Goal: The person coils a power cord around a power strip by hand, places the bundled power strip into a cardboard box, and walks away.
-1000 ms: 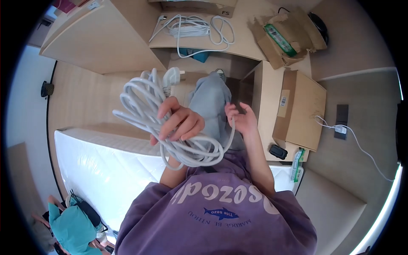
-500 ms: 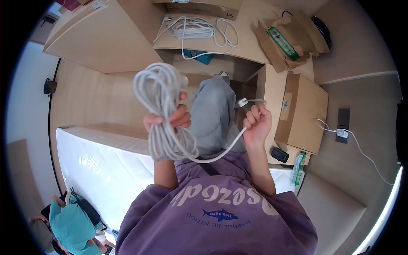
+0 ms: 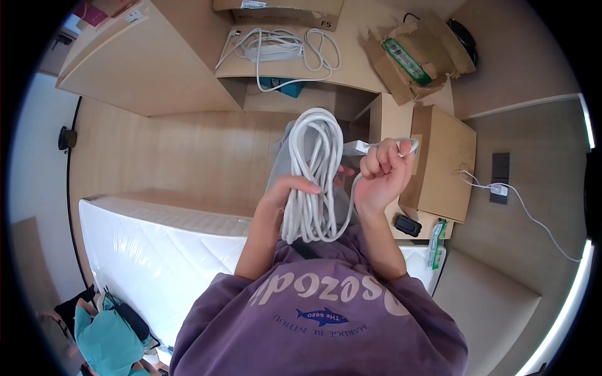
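Observation:
A thick white cable [image 3: 311, 188] is gathered into long loops in front of my lap. My left hand [image 3: 295, 188] is closed round the middle of the bundle, with the thumb across its front and some fingertips showing at the far side. A single length runs from the bottom of the loops up to my right hand [image 3: 385, 175], whose curled fingers grip it. Near those fingers a white plug [image 3: 357, 148] sticks out to the left, at the cable's end.
Another white cable with a power strip [image 3: 279, 50] lies on the desk ahead. Torn cardboard with a green package [image 3: 407, 61] is right of it. A cardboard box [image 3: 439, 166], a black object [image 3: 407, 225] and a wall socket [image 3: 499, 188] are rightward. A plastic-wrapped mattress [image 3: 157, 257] is at left.
The looped bundle and my left hand have moved right, toward my right hand. The bundle now faces me flatter, and my right hand has shifted slightly right, still gripping the cable.

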The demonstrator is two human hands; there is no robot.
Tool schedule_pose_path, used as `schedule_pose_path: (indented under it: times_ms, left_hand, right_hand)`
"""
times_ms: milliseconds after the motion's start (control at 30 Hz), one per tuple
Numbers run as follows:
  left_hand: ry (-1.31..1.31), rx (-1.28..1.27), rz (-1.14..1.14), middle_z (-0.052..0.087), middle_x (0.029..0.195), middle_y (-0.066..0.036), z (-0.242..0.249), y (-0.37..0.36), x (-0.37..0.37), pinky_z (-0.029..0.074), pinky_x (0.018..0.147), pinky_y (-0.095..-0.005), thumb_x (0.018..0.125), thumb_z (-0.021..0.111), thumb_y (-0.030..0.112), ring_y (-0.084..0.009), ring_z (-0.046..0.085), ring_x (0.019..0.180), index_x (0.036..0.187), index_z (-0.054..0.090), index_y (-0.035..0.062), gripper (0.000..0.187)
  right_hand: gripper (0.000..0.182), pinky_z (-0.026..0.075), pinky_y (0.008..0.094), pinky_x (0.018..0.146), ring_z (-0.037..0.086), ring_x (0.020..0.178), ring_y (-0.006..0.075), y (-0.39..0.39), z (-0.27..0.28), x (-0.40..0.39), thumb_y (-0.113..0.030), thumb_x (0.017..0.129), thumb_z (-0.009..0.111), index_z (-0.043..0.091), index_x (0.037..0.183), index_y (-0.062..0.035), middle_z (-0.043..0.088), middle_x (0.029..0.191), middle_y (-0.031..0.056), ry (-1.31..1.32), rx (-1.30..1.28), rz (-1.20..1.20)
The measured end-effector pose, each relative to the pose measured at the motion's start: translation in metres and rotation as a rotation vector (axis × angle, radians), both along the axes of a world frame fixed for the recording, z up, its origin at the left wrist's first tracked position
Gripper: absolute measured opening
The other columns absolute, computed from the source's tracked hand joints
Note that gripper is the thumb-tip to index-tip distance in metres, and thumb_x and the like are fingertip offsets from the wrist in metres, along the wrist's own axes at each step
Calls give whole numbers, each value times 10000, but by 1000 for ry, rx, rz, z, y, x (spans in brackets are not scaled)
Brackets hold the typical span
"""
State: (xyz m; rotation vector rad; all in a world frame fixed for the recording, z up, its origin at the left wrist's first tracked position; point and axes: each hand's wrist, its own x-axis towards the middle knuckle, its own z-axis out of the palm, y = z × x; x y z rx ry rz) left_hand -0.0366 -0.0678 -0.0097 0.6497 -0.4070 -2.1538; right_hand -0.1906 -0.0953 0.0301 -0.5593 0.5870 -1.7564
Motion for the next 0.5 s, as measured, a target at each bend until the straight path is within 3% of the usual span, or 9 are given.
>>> schedule_pose_path:
  times_ms: [100, 167, 233, 300, 400, 433, 500]
  left_hand:
    - [-116, -81, -114, 613, 1117, -116, -14, -3, 5, 458, 883, -288, 585, 701, 11, -204, 583, 1025, 1213, 527, -37, 653]
    - [-178, -136, -152, 612, 1121, -110, -16, -2, 3, 437, 907, -280, 597, 721, 33, -188, 571, 1037, 1218, 525, -35, 655]
    - [-272, -207, -133, 616, 1085, -95, -11, 0, -2, 415, 922, -273, 631, 742, 71, -168, 557, 1026, 1199, 535, -30, 613]
    - [-300, -233, -167, 618, 1041, -81, -10, -1, -4, 431, 887, -274, 641, 742, 73, -166, 566, 982, 1178, 542, -21, 582]
    - [-248, -266, -308, 613, 935, -52, -18, -6, 0, 453, 786, -264, 657, 744, 107, -144, 578, 864, 1123, 549, -4, 516]
    - [-216, -295, -310, 609, 917, -49, -19, -5, 0, 452, 762, -257, 656, 747, 117, -136, 575, 840, 1120, 549, 1, 518]
    - [-89, -304, -349, 578, 842, -43, -15, -4, 1, 420, 669, -233, 611, 761, 146, -107, 538, 750, 1117, 529, -4, 576]
  right_hand:
    - [110, 143, 207, 402, 218, 470, 52, 0, -5, 7, -78, 891, 446, 368, 886, -156, 283, 643, -24, 41, -35, 4]
    - [101, 141, 209, 390, 271, 477, 70, 0, -7, 11, -111, 890, 467, 370, 882, -136, 340, 656, 2, 104, -48, -16]
    - [116, 210, 195, 417, 346, 505, 86, -4, -2, 17, -94, 883, 479, 369, 907, -120, 420, 710, 22, 183, 44, -108]
    - [69, 287, 171, 488, 423, 562, 105, -10, -9, 23, -104, 887, 483, 419, 869, -83, 519, 819, 61, 307, 45, -199]
    - [180, 275, 172, 503, 405, 562, 77, -15, -25, 4, -164, 911, 445, 478, 767, -61, 528, 788, 44, 525, -60, -71]
    - [335, 245, 182, 472, 378, 543, 46, -15, -20, -8, -234, 928, 409, 518, 671, -48, 531, 718, 25, 487, 39, 74]
    - [376, 236, 188, 458, 368, 523, 35, -18, -15, -17, -262, 932, 397, 542, 664, -42, 523, 663, 12, 406, 163, 139]
